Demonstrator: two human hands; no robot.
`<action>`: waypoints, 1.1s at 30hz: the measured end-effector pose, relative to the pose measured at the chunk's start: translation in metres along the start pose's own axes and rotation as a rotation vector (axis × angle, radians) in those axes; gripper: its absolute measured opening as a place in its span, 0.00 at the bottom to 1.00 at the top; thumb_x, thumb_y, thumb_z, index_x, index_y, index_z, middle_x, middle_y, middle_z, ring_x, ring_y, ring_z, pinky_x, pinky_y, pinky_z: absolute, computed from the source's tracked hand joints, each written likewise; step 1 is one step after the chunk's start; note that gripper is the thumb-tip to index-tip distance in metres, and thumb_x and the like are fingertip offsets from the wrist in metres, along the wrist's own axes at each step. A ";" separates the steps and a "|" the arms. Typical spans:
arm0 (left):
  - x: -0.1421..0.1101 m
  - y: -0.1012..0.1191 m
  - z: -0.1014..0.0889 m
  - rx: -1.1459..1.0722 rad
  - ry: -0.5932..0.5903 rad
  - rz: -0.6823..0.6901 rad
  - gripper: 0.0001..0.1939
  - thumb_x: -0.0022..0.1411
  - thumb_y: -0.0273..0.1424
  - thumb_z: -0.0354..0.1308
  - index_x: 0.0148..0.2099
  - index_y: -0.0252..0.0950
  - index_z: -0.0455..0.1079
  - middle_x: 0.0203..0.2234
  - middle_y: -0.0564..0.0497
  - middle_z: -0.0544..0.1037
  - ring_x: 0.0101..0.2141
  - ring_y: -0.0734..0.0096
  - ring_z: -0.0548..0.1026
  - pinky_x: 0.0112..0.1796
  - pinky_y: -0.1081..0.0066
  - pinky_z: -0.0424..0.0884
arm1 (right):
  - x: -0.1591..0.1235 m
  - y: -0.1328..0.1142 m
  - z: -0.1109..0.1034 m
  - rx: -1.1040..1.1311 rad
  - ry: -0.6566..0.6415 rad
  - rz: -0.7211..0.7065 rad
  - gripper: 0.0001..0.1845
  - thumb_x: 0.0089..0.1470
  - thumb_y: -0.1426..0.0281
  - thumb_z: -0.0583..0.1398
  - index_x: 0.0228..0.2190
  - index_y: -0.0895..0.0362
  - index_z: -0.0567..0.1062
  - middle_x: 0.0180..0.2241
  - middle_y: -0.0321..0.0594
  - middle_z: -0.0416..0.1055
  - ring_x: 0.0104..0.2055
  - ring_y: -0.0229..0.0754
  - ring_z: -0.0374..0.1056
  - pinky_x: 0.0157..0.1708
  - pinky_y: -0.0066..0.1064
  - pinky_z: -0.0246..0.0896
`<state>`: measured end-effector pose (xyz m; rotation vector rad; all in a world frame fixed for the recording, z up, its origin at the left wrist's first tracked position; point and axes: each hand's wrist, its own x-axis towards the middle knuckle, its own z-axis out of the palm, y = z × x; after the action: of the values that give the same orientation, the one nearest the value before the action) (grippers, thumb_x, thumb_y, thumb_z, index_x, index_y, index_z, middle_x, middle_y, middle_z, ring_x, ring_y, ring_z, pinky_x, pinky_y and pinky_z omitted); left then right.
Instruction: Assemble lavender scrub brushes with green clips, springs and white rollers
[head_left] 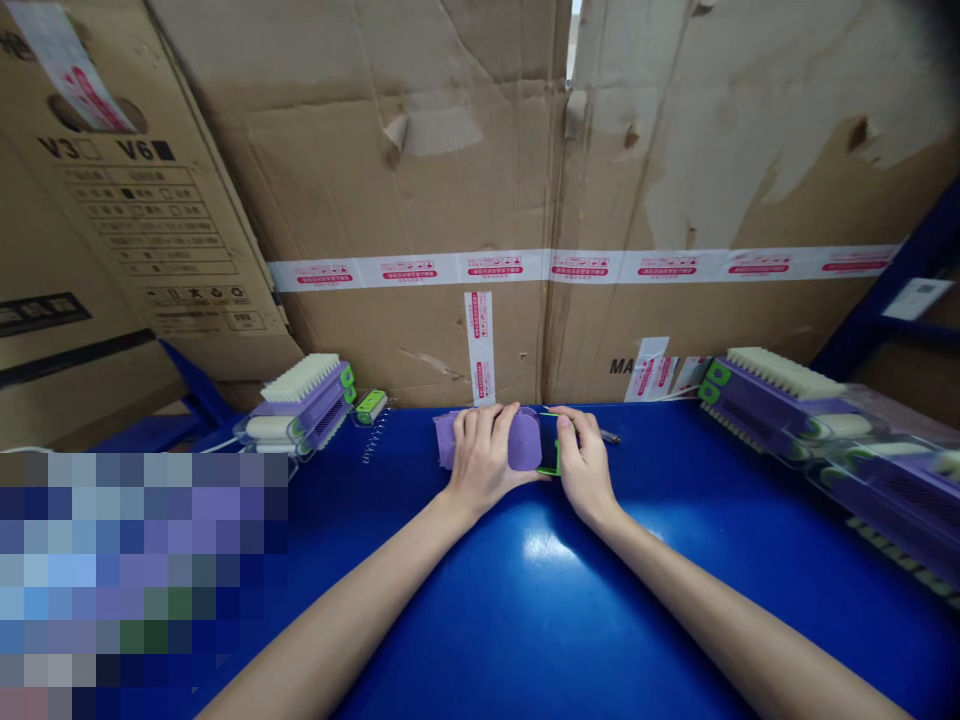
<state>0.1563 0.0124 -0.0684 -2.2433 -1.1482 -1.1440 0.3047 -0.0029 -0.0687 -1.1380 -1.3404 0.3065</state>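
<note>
The smooth purple plastic casing (526, 443) is under the left hand (480, 455), over the glossy blue tabletop (540, 610) — fingers draped across it, thumb along its near side, clasping it; the right hand (587, 462) pinches the dark, bright-green-edged frame (559, 463) at its right end; both forearms converge forward.

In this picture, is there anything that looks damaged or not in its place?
Yes, the cardboard behind the blue table looks damaged: its surface layer has peeled away in pale, ragged patches, chiefly at upper right, and small torn flaps stick out.
</note>
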 end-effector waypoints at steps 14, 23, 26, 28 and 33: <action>0.023 -0.020 -0.024 -0.069 -0.422 0.279 0.42 0.54 0.39 0.59 0.65 0.35 0.44 0.55 0.37 0.65 0.53 0.52 0.64 0.52 0.54 0.59 | 0.003 0.015 0.008 0.155 -0.107 0.153 0.18 0.57 0.55 0.49 0.36 0.53 0.71 0.39 0.42 0.71 0.43 0.46 0.64 0.47 0.39 0.57; 0.020 -0.015 -0.018 -0.022 -0.367 0.286 0.44 0.55 0.52 0.53 0.65 0.30 0.47 0.54 0.34 0.65 0.51 0.50 0.65 0.49 0.57 0.61 | 0.002 0.009 0.009 0.169 0.019 0.196 0.17 0.58 0.56 0.48 0.37 0.54 0.68 0.38 0.42 0.69 0.41 0.45 0.64 0.44 0.37 0.57; 0.017 -0.011 -0.013 -0.007 -0.305 0.295 0.47 0.52 0.56 0.54 0.63 0.29 0.50 0.52 0.34 0.67 0.49 0.50 0.66 0.47 0.57 0.62 | 0.000 0.006 0.009 0.108 0.008 0.160 0.16 0.59 0.58 0.47 0.37 0.54 0.67 0.38 0.42 0.68 0.41 0.45 0.63 0.45 0.38 0.56; 0.015 -0.009 -0.010 0.007 -0.262 0.282 0.44 0.54 0.55 0.53 0.62 0.30 0.53 0.51 0.35 0.68 0.48 0.51 0.67 0.45 0.57 0.63 | -0.002 0.005 0.009 0.088 -0.008 0.137 0.15 0.60 0.58 0.47 0.37 0.54 0.67 0.38 0.42 0.67 0.41 0.45 0.63 0.45 0.39 0.56; 0.011 -0.007 -0.010 -0.011 -0.175 0.286 0.35 0.57 0.47 0.54 0.60 0.30 0.57 0.48 0.37 0.71 0.46 0.53 0.69 0.44 0.59 0.64 | -0.003 0.003 0.008 0.093 -0.014 0.089 0.15 0.60 0.59 0.46 0.39 0.54 0.66 0.39 0.43 0.67 0.43 0.45 0.63 0.46 0.39 0.56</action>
<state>0.1498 0.0156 -0.0534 -2.4575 -0.8456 -0.8569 0.2982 0.0000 -0.0737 -1.1206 -1.2767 0.4375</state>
